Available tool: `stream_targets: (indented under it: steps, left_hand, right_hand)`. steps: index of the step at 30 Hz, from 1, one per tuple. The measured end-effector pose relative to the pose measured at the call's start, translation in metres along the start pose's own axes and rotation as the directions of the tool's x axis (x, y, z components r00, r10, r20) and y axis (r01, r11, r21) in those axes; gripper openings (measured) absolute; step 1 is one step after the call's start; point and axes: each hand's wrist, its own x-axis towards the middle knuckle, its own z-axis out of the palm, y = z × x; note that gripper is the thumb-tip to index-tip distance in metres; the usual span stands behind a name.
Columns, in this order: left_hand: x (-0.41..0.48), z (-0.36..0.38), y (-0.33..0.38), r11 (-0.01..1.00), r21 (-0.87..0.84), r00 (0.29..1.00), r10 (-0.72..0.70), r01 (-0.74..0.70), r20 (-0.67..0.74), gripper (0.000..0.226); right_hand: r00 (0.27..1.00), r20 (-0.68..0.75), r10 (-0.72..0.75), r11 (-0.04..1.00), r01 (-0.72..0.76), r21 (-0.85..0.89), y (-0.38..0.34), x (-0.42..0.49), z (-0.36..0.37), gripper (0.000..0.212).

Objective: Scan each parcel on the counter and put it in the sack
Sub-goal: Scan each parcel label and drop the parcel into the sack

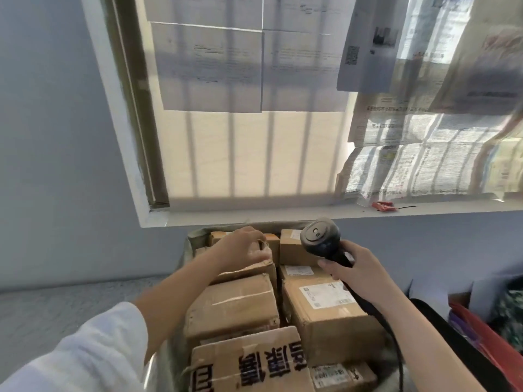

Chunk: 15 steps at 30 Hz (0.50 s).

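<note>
The sack [194, 236] is packed with boxes [325, 312] below both hands. A worn parcel [252, 270] at its far side is gripped by the left hand [244, 246], fingers curled over its top edge, long axis crosswise beneath them. The scanner [319, 236] is clenched in the right hand [360, 268], just right of those fingers (head raised).

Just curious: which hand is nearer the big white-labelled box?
Right. The right hand, gripping the scanner, is beside the labelled box; the left hand grips a rear box.
</note>
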Motion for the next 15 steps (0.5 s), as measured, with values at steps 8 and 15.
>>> stream_targets:
  steps: [8,15]
  left_hand:
    - [-0.172,-0.029,-0.040,0.965,-0.016,0.955,-0.261,0.261,-0.138,0.046]
    - [-0.310,-0.068,-0.083,0.880,-0.006,0.842,-0.455,0.474,-0.289,0.046]
  right_hand:
    - [0.958,0.227,-0.175,0.982,0.155,0.106,-0.090,-0.054,0.053,0.012]
    - [0.854,0.424,-0.300,0.949,0.221,0.227,-0.186,-0.094,0.138,0.010]
